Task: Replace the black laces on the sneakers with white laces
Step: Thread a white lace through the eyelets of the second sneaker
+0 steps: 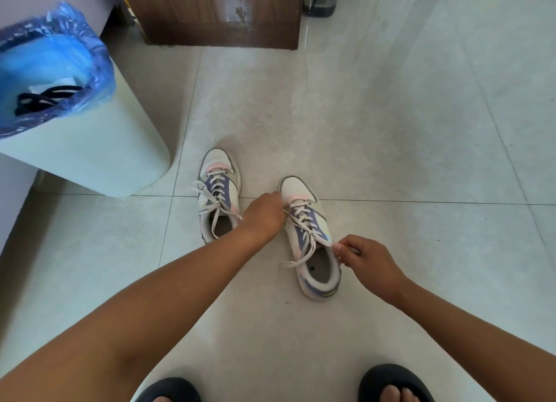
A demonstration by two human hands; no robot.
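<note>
Nearest the camera, two dark rubber slippers [395, 382] are standing on the pale tiled floor [391, 130]. Beyond them, the right hand [365, 258] is pinching a white lace end [322, 242] of the right white-and-purple sneaker [313, 242]. The left hand [264, 213] is resting with curled fingers against that sneaker's toe-side lacing; its grip cannot be told. Left of that sneaker, the second white-laced sneaker [219, 195] is standing apart. Far left of it, black laces [45, 97] are lying inside a white bin with a blue plastic liner [90, 149].
</note>
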